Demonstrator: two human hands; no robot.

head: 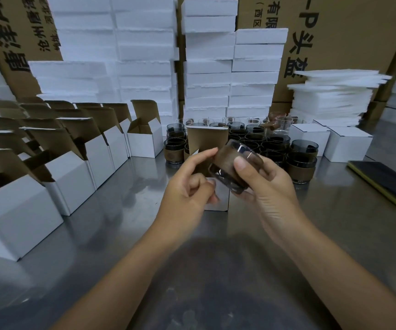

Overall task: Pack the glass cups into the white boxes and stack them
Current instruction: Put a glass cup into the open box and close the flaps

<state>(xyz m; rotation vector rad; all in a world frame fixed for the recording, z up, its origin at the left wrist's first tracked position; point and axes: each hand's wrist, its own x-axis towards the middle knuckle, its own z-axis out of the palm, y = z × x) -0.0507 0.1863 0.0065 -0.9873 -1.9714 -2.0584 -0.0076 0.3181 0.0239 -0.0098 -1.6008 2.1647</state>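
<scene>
The right hand [261,184] was clamped on a tilted glass cup [235,166] at the open box [207,158] toward twelve o'clock on the desk [120,234], while the left hand [187,186] pinched the box, likely to steady it.

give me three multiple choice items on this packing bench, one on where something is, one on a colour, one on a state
1. Where does the phone lie?
A. on the steel table, at the right edge
B. inside an open box
C. on top of the foam stacks

2. What colour is the band around the glass cup being held?
A. red
B. brown
C. blue

3. What state is the white box behind the hands in?
A. taped shut
C. crushed flat
B. open, lid flap up

Answers:
1 A, it rests flat on the metal surface to the right.
2 B, a brown sleeve wraps the cup in the right hand.
3 B, its brown-lined flap stands up beyond the left hand.
</scene>
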